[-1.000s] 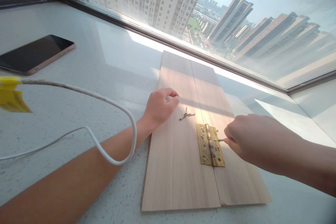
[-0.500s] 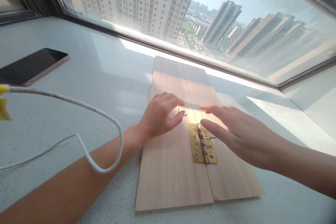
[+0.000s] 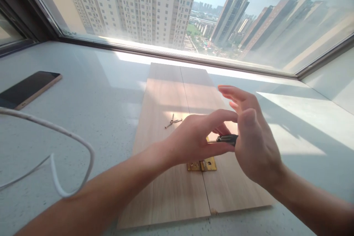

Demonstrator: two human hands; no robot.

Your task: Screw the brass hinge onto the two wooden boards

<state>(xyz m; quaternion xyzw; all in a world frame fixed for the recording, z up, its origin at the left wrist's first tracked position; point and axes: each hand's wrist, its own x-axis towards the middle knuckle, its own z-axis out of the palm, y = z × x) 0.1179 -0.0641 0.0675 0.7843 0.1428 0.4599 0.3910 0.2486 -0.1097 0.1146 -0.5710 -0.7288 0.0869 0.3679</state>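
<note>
A brass hinge (image 3: 194,166) lies across the seam between two pale wooden boards (image 3: 168,191), its upper part hidden under my left hand (image 3: 204,132). The thumb and fingers of that hand are closed around a small screwdriver (image 3: 227,139) with a dark handle; its thin shaft points left. My right hand (image 3: 256,143) is beside the end of the handle, fingers stretched out and apart, and its palm hides that end. Whether the palm touches the handle I cannot tell. Several screws (image 3: 173,121) lie in a loose pile on the left board.
A phone (image 3: 30,86) lies on the pale speckled sill (image 3: 105,118) at the left. A white cable (image 3: 69,132) loops in front of my left forearm. Behind the boards runs the window frame (image 3: 171,56), with tall buildings outside.
My left hand has moved right from the screws to the screwdriver over the hinge. My right hand has turned upward beside it. The view has shifted, and the screws now show more fully.
</note>
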